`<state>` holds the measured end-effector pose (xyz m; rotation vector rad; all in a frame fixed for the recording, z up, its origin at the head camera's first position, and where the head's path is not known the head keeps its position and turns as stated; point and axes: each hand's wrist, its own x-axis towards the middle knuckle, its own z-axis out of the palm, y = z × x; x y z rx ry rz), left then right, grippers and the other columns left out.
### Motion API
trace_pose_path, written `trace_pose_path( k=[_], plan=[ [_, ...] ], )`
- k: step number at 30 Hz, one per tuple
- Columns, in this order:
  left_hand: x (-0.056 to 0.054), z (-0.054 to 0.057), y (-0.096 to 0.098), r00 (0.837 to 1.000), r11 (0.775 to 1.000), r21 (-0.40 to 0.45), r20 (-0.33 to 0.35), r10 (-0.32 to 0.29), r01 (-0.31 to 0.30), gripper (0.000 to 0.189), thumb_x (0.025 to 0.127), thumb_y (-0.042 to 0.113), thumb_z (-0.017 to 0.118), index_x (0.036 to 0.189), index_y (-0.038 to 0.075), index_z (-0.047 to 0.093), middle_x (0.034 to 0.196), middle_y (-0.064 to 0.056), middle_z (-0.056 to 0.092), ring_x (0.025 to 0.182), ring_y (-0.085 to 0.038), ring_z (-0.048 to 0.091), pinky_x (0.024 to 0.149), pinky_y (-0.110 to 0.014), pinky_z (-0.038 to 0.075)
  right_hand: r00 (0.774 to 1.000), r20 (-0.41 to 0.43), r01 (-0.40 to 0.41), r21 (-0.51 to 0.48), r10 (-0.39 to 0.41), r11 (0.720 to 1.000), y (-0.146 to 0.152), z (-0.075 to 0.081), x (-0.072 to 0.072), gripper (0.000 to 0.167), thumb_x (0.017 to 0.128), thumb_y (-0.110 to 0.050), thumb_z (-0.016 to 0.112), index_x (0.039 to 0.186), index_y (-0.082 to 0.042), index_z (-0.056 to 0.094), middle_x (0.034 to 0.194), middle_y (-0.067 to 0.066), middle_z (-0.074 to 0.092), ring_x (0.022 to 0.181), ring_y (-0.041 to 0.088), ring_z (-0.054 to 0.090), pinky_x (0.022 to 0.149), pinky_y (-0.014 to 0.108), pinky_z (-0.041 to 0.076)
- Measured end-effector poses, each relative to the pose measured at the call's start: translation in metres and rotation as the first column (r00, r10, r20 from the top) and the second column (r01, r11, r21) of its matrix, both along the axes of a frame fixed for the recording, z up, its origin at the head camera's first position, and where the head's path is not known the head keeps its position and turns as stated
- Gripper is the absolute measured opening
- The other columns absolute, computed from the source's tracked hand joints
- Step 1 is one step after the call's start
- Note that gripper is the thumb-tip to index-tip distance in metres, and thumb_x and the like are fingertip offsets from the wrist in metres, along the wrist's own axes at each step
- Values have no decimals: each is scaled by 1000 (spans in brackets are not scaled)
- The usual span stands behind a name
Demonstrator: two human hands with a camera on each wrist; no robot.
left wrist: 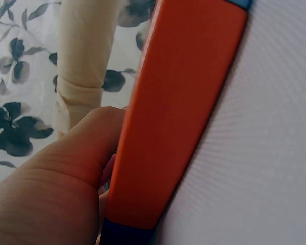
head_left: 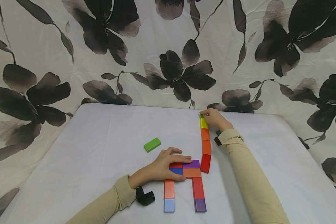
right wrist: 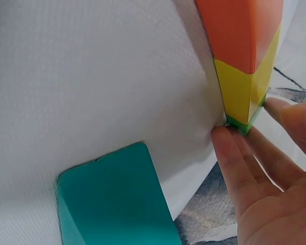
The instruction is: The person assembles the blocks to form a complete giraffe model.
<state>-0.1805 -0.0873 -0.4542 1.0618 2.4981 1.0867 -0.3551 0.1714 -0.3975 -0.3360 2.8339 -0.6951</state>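
My right hand pinches a green block at the far end of a line of blocks. Next to it come a yellow block, two orange blocks and a tilted red block. My left hand rests against a cluster, its fingers fairly straight along the far side and its thumb along the near side. That cluster has a purple block, a red block, a blue block and an orange block. The hand partly hides it.
Two columns extend toward me: an orange block with a light blue block, and a red block with a purple block. A loose green block lies left. Beside the right wrist is a teal block.
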Motion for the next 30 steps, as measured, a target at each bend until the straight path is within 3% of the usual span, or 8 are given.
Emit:
trace_pose_path(
  k=[12,22,30],
  plan=[
    [0,2,-1,1000,1000,-3,1,1,-1,62,81,44,80,139,35,59,144,24,48,138,-9,27,103,-43,28,1000,26,-9,-17,10,1000,2,0,-2,43,100,-6,39,140,-1,55,145,26,47,111,34,45,93,44,39],
    [0,2,0,1000,1000,-1,12,-5,5,62,81,44,79,139,35,59,145,23,48,138,-10,27,104,-44,28,999,38,-3,-24,4,1000,2,1,1,45,98,-5,38,140,-2,55,144,25,47,109,34,45,82,39,38],
    [0,2,0,1000,1000,2,9,-6,6,62,81,45,79,139,35,59,145,23,48,138,-9,27,102,-43,28,999,31,-26,-29,27,999,4,8,3,45,100,-7,38,142,-1,52,143,26,48,107,34,47,85,43,43]
  ],
)
